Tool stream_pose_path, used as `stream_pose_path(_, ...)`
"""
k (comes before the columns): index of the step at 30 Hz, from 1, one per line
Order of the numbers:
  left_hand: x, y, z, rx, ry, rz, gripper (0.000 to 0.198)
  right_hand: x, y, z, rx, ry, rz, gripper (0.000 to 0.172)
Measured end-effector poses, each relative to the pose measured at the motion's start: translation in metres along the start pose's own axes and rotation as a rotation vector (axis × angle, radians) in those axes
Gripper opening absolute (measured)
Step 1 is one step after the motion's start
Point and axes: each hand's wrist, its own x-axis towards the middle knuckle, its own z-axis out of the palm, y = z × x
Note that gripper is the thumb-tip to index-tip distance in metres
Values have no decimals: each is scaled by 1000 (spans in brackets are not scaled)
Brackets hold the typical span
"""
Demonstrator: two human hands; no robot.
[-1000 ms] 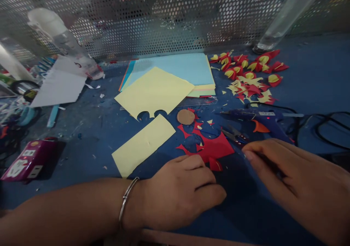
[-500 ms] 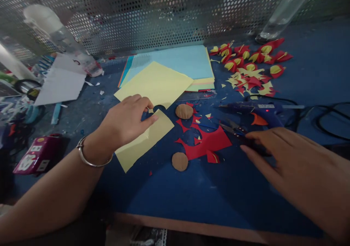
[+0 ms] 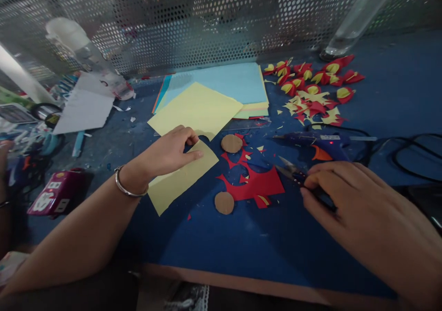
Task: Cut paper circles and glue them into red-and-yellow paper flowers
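Note:
My left hand (image 3: 174, 150) is closed at the upper edge of a smaller yellow paper sheet (image 3: 188, 177), thumb over its top face and fingers curled at the edge. A larger yellow sheet (image 3: 198, 103) with a rounded notch lies just beyond. At the right, my right hand (image 3: 340, 189) grips the dark handles of scissors (image 3: 293, 172), their blades slightly apart and pointing left toward red paper offcuts (image 3: 258, 182). Between my hands are two cardboard discs (image 3: 231, 143), one nearer the table's front.
Coloured paper sheets (image 3: 224, 80) are stacked at the back. Red and yellow paper flowers (image 3: 321, 73) and scraps (image 3: 316, 103) lie back right, above a blue glue gun (image 3: 321, 139) with its cable. A purple box (image 3: 57, 192) and a bottle (image 3: 100, 64) stand left.
My right hand has closed around the scissors and lifted them slightly, with the blades more visible. My left hand has curled its fingers at the paper's edge. The view has shifted slightly.

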Motion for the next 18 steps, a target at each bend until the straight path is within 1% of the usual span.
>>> stream_pose_path(2,1,1,0,-40,-4,9,19,1,1,-2,65,4,-5,28)
stream_pose_path(4,1,4,0,-127,13,0,17,1,2,-5,146,-14,19,27)
stream_pose_path(6,-1,9,-1,-299,50,-2,19,0,2,-8,244,-37,55,26)
stream_pose_path(8,-6,14,-1,-544,68,-5,24,-2,0,-10,312,-50,114,25)
stream_pose_path(9,-8,17,-1,-674,51,-24,27,-2,-1,-11,325,-48,148,25)
stream_pose_path(11,-12,23,1,-876,-39,-101,34,-2,-1,-10,330,-40,174,25)
stream_pose_path(13,-16,29,6,-1001,-152,-182,38,-1,-1,-9,319,-9,160,32)
stream_pose_path(14,-17,32,8,-1050,-188,-209,39,-1,-1,-8,308,6,142,35)
stream_pose_path(15,-19,35,11,-1087,-206,-223,39,0,-1,-7,296,21,129,37)
stream_pose_path(16,-20,38,13,-1108,-197,-217,38,1,-2,-7,289,30,122,36)
stream_pose_path(18,-24,45,17,-1097,-149,-179,38,2,-6,-7,306,34,107,32)
